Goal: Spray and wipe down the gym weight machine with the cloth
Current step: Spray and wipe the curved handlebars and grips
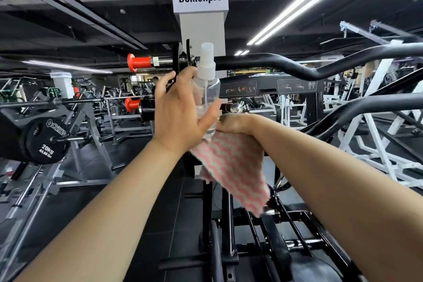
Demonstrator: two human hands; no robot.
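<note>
Two hands meet just in front of the machine's black curved handle bar (pixel 286 65). The left hand (pixel 180 110) wraps the clear spray bottle (pixel 209 89), thumb on the near side and fingers curled round the far side, wrist bent back so the white nozzle points up, just below the bar. The bottle looks like light, thin plastic with only a little liquid in it, smooth enough to slip, so mid-body is a sound place to hold it, leaving a finger free for the pump. The right hand (pixel 238 123), below the bar and touching the bottle's base, clutches the pink-and-white cloth (pixel 238 167), which hangs limp beneath; soft and easily bunched, it is best gathered in the palm. Both forearms reach forward and converge under the bar.
</note>
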